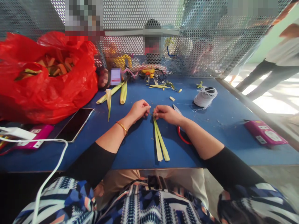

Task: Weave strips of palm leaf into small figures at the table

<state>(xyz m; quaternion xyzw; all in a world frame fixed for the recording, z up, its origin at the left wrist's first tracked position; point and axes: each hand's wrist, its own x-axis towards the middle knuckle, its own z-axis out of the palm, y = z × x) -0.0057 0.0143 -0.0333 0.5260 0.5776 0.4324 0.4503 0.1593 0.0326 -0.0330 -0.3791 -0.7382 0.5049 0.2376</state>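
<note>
Two pale green leaf strips (160, 141) lie on the blue table (130, 149), running from my fingers toward me. My right hand (164, 113) pinches their far end, fingers closed. Just left of it, my left hand (139, 109) is also closed in a pinch at the same spot; what it grips is too small to name. A gold bangle (121, 127) sits on my left wrist. Scissors with red handles (181, 135) lie partly under my right forearm.
A red plastic bag (46, 77) of leaf pieces fills the far left. Loose leaf strips (114, 93) lie behind my hands. A spool of white thread (205, 96) stands at the right, a phone (74, 124) at the left, a pink box (265, 133) far right. A perforated screen backs the table.
</note>
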